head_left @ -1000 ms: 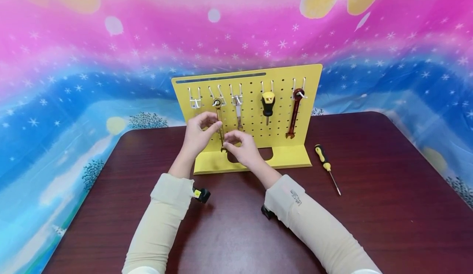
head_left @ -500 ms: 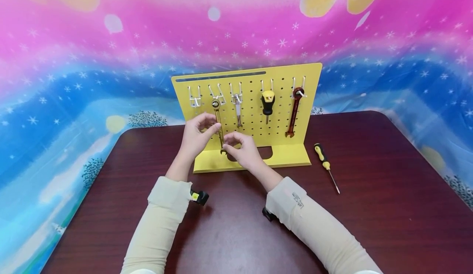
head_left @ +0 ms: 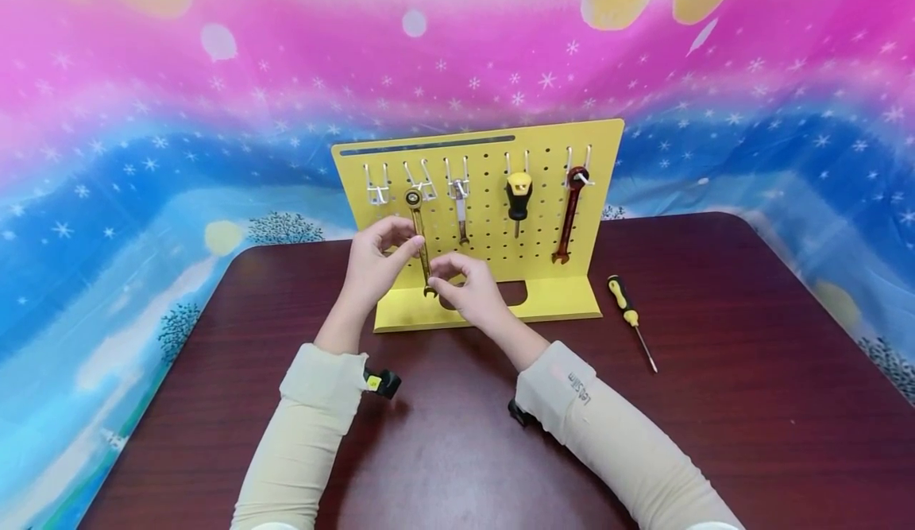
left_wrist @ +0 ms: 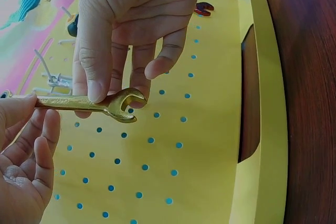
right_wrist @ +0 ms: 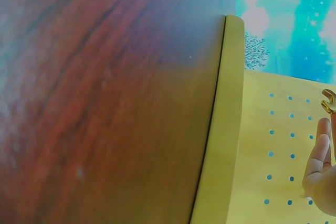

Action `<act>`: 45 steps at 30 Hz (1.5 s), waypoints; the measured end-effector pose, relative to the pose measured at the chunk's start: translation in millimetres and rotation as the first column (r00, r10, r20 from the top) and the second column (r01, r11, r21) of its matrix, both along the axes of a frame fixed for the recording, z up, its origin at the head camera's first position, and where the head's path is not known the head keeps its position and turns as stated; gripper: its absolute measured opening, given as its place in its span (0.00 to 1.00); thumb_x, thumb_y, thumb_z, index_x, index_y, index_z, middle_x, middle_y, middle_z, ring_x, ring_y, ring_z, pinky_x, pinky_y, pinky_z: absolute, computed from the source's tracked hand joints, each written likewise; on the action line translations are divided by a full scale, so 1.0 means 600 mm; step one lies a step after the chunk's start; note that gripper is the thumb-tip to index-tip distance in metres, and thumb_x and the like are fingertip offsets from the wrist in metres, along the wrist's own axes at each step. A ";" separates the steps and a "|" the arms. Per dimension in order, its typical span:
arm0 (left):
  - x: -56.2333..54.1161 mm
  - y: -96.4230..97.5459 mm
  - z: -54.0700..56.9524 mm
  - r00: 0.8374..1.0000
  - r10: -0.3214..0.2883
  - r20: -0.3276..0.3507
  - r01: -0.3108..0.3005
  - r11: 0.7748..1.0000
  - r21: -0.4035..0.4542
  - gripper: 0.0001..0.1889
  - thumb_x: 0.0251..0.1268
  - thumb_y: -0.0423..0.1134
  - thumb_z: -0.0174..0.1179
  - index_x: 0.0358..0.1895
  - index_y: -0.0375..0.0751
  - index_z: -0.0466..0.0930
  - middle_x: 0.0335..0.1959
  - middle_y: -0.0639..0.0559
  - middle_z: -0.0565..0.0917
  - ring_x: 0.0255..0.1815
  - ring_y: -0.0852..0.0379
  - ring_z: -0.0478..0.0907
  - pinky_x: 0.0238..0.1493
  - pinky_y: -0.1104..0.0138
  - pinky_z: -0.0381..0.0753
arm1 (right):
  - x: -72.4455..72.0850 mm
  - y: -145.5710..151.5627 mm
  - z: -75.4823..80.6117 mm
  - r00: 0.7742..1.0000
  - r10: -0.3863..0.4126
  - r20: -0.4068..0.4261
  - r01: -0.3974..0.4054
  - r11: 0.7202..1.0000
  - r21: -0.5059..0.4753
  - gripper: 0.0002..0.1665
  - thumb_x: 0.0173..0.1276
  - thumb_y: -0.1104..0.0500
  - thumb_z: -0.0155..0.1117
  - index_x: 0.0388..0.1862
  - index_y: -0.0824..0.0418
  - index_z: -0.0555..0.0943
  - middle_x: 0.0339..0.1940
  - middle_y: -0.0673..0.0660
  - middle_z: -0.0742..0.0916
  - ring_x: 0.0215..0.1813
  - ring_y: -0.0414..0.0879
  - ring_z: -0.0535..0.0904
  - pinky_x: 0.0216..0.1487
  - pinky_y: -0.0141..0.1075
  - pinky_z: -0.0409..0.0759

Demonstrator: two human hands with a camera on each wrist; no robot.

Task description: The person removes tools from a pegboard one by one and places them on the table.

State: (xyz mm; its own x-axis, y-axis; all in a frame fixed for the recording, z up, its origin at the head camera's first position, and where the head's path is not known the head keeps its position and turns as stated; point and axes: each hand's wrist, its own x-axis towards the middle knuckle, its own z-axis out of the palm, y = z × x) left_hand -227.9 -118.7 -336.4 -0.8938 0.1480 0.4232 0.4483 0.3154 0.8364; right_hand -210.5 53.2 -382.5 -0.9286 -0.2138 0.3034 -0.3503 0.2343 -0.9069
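A gold combination wrench (head_left: pixel 418 220) stands nearly upright in front of the yellow pegboard (head_left: pixel 486 236), ring end up. My left hand (head_left: pixel 372 264) pinches its shaft between thumb and fingers. Near the lower, open end, my right hand (head_left: pixel 468 288) pinches it too. The left wrist view has the wrench (left_wrist: pixel 68 103) lying crosswise, its open end just past the right thumb. Behind the ring, a white double hook (head_left: pixel 425 188) shows with the ring apart from its tip. In the right wrist view only the open end of the wrench (right_wrist: pixel 328 100) appears, at the edge.
On the board hang a silver wrench (head_left: pixel 461 212), a yellow-black screwdriver (head_left: pixel 519 196) and a reddish wrench (head_left: pixel 569 220). A bare white hook (head_left: pixel 376 188) is at far left. Another screwdriver (head_left: pixel 624 301) lies on the dark table (head_left: pixel 715 339) to the right.
The wrench's ring end has come off the white hook, moving slightly left and toward me. Both hands keep their pinch on it, and the left hand has drawn back a little.
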 end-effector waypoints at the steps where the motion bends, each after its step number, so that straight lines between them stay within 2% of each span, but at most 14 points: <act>1: 0.001 0.000 0.001 1.000 -0.001 -0.003 0.001 1.000 0.001 0.10 0.67 0.36 0.65 0.46 0.33 0.82 0.40 0.39 0.85 0.37 0.68 0.81 0.48 0.66 0.78 | 0.002 0.001 0.002 1.000 0.002 0.006 -0.002 1.000 0.001 0.11 0.67 0.66 0.67 0.47 0.66 0.84 0.40 0.63 0.89 0.47 0.52 0.84 0.44 0.38 0.86; 12: 0.009 0.011 0.009 0.999 -0.048 -0.009 0.048 0.998 0.034 0.10 0.67 0.35 0.65 0.45 0.32 0.82 0.39 0.39 0.84 0.35 0.67 0.82 0.41 0.71 0.82 | 0.011 0.019 0.012 1.000 0.022 0.000 -0.022 1.000 0.009 0.11 0.67 0.65 0.67 0.48 0.66 0.83 0.40 0.63 0.88 0.46 0.50 0.83 0.44 0.37 0.86; 19: 0.013 0.021 0.011 0.998 -0.067 0.001 0.067 0.997 0.034 0.10 0.67 0.35 0.65 0.46 0.33 0.82 0.39 0.39 0.84 0.36 0.67 0.82 0.38 0.72 0.81 | 0.016 0.034 0.014 1.000 0.024 -0.003 -0.023 1.000 0.021 0.10 0.67 0.65 0.67 0.47 0.65 0.84 0.39 0.62 0.88 0.45 0.49 0.83 0.45 0.46 0.86; 25: 0.014 0.031 0.009 0.997 -0.081 0.003 0.081 0.996 0.024 0.08 0.66 0.36 0.66 0.43 0.35 0.82 0.36 0.41 0.85 0.34 0.64 0.83 0.35 0.70 0.81 | 0.021 0.052 0.013 1.000 0.027 0.005 -0.027 0.999 0.025 0.10 0.67 0.65 0.67 0.47 0.65 0.84 0.39 0.62 0.88 0.44 0.46 0.83 0.45 0.38 0.86; 30: 0.015 0.042 0.007 0.994 -0.113 0.013 0.113 0.993 0.036 0.08 0.65 0.34 0.66 0.43 0.33 0.82 0.36 0.40 0.85 0.33 0.62 0.83 0.37 0.69 0.84 | 0.026 0.066 0.012 0.999 0.034 -0.002 -0.034 0.999 0.032 0.10 0.67 0.66 0.67 0.47 0.67 0.83 0.39 0.64 0.88 0.41 0.46 0.83 0.43 0.33 0.84; 36: 0.014 0.058 0.004 0.990 -0.140 0.007 0.140 0.989 0.043 0.09 0.65 0.34 0.66 0.44 0.32 0.82 0.36 0.39 0.86 0.32 0.61 0.84 0.39 0.68 0.84 | 0.032 0.084 0.013 0.999 0.033 -0.013 -0.032 0.998 0.056 0.11 0.67 0.66 0.66 0.48 0.67 0.83 0.39 0.64 0.88 0.41 0.47 0.84 0.41 0.31 0.83; 45: 0.012 0.085 0.000 0.983 -0.184 0.000 0.183 0.979 0.084 0.11 0.64 0.31 0.66 0.46 0.30 0.81 0.35 0.37 0.86 0.29 0.61 0.84 0.32 0.71 0.81 | 0.043 0.111 0.017 0.999 0.021 -0.032 -0.017 0.995 0.100 0.11 0.66 0.67 0.67 0.47 0.69 0.82 0.37 0.64 0.89 0.38 0.44 0.84 0.40 0.30 0.82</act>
